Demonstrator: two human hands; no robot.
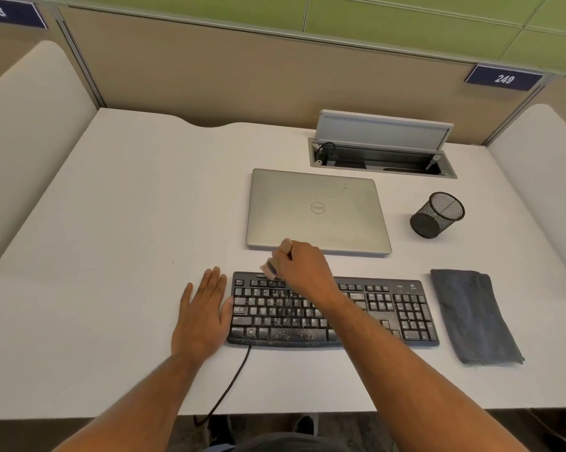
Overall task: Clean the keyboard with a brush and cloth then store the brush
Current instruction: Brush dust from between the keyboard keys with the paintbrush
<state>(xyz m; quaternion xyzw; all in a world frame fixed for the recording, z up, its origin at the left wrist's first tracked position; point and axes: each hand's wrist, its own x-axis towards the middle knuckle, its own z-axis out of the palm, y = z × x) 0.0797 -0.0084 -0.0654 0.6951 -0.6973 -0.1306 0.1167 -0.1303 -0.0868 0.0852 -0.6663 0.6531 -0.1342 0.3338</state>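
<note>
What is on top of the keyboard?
Pale crumbs lie scattered over the keyboard. The right hand holds a brush over its top rows. The keys under that arm are hidden.

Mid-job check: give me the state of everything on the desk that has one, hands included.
Keyboard: dusty, crumbs on keys.
Brush: in right hand's grip, at keyboard's top row.
Right hand: curled round brush.
Left hand: flat, against keyboard's left edge.
Cloth: folded, unused, right of keyboard.
Laptop: closed.
Mesh cup: upright, looks empty.
Cable hatch: lid open.
</note>
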